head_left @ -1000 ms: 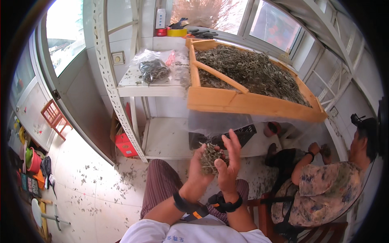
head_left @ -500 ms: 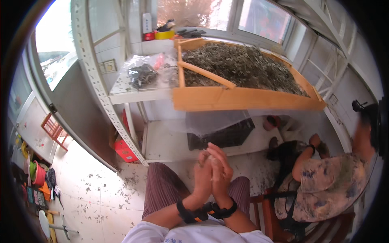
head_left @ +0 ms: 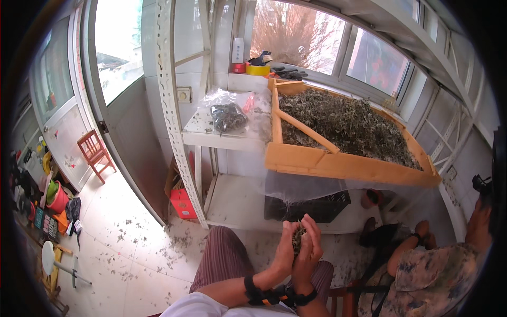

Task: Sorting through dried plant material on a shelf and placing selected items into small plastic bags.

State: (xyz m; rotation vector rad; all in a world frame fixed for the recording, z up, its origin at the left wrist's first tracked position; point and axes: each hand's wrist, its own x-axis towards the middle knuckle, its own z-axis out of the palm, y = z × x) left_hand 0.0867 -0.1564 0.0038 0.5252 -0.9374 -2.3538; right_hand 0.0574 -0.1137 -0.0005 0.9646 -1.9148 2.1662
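My left hand (head_left: 283,249) and my right hand (head_left: 308,255) are cupped together above my lap. Between the palms sits a small clump of dried leaves (head_left: 298,240), mostly hidden by the fingers. Beyond them, up on a white shelf, rests a large wooden tray (head_left: 348,168) heaped with grey-green dried leaves (head_left: 343,119); a wooden stick (head_left: 306,130) lies across its left corner. Below the tray hangs clear plastic sheeting (head_left: 293,186), partly over a black crate (head_left: 330,205) on the lower shelf.
A plastic bag of dark material (head_left: 228,115) lies left of the tray. Yellow tape (head_left: 257,70) is on the windowsill. A metal shelf post (head_left: 179,121) stands before an open door (head_left: 127,132). At right sits a co-worker (head_left: 422,274). Leaf bits litter the floor (head_left: 127,264).
My view has swung left, so the tray and shelf appear further right and lower. My hands, earlier pressed together with fingers overlapping, now part slightly and show the clump between them.
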